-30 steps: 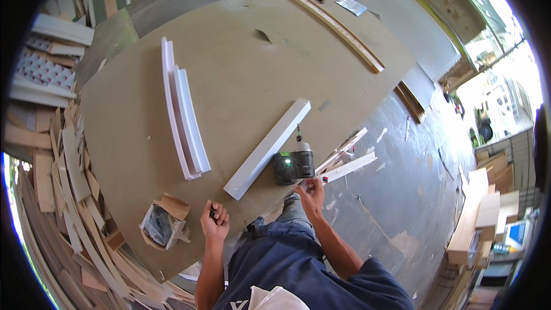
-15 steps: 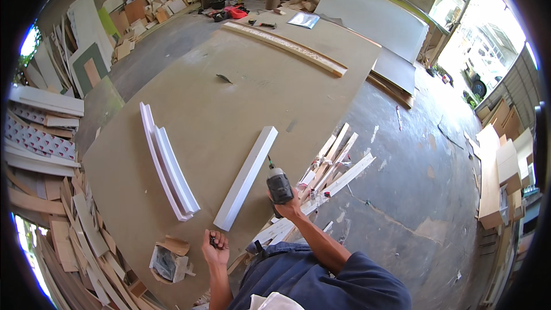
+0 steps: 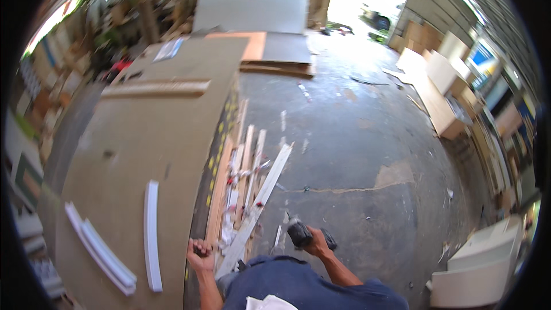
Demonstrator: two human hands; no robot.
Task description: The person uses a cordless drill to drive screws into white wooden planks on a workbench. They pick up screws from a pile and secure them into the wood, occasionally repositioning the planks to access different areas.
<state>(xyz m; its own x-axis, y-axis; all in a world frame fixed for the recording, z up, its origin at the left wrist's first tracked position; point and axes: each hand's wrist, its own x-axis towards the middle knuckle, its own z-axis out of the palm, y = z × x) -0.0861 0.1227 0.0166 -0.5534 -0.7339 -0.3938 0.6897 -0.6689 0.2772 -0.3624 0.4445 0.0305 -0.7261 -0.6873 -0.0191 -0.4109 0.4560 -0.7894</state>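
Observation:
In my right hand [image 3: 317, 243] is a black cordless drill [image 3: 299, 234], held out over the floor to the right of the table, its bit pointing up and away. My left hand [image 3: 200, 256] is closed on small dark pieces, too blurred to name, beside the near right edge of the table [image 3: 143, 138]. A straight white bar [image 3: 151, 235] lies on the tabletop left of that hand. Farther left rests a white stepped, slightly curved moulding [image 3: 102, 257]. Neither hand touches them.
Wooden strips [image 3: 252, 186] lean or lie along the table's right side. A long wooden piece [image 3: 158, 88] lies across the table's far part. Large sheets [image 3: 252, 8] stand beyond. White curved panels [image 3: 479, 264] sit at the lower right, with pale boxes [image 3: 442, 92] farther back.
The view has swung right, bringing more floor into sight. My right hand has carried the drill away from the white bar and out over the floor. My left hand stays closed.

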